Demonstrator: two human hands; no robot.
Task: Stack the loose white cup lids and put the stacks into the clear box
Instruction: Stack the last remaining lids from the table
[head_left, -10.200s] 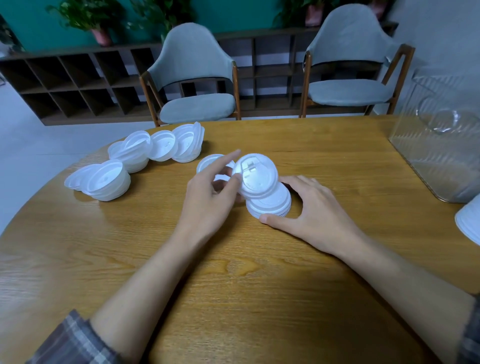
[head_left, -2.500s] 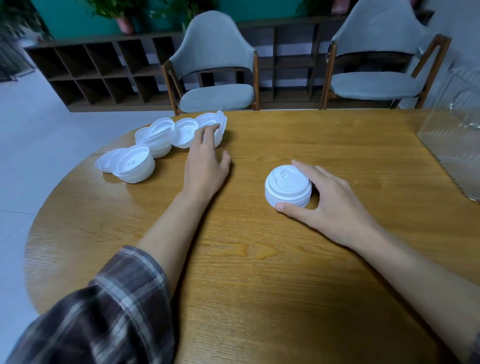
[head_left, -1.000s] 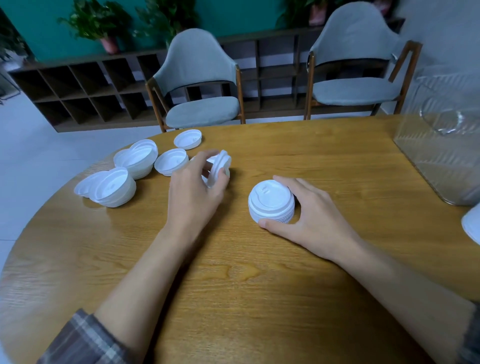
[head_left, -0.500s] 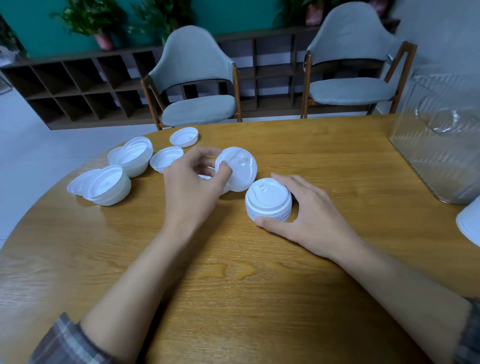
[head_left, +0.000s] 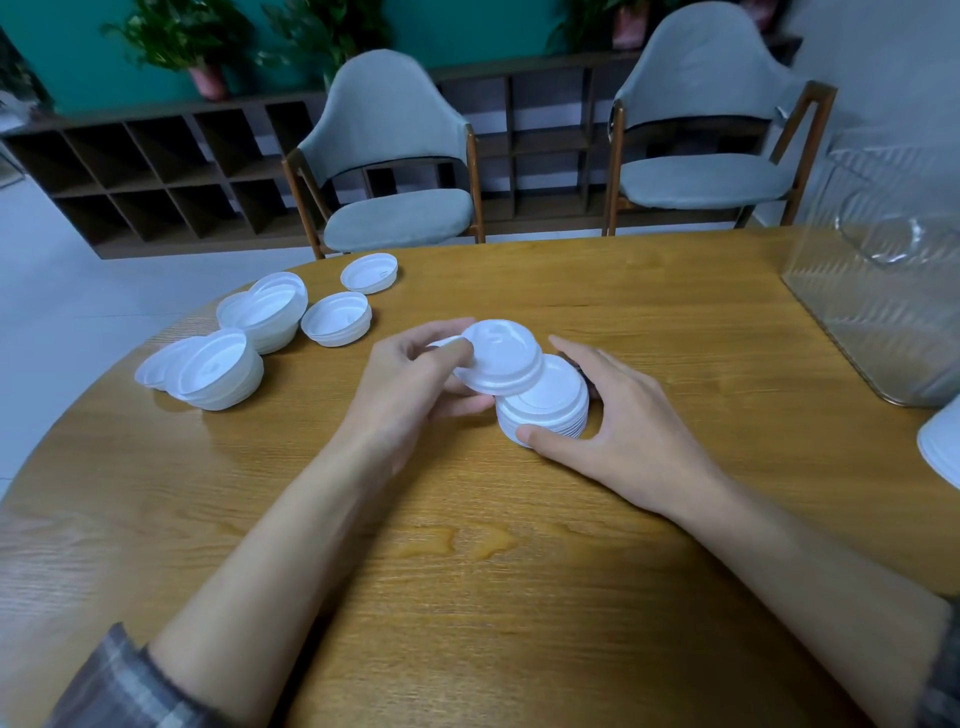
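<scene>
The lid (head_left: 498, 356) we are adding hangs tilted just up and left of the stack (head_left: 550, 408), overlapping its far-left rim, not yet seated. Our left hand (head_left: 410, 379) pinches it by its left edge, fingers curled on it; our right hand (head_left: 623, 426) cups the stack on the table (head_left: 519, 571), thumb at the near side, fingers behind. We judge the lid must come down and right to centre. More loose lids (head_left: 337, 318) lie farther left, the clear box (head_left: 878, 291) well off right.
</scene>
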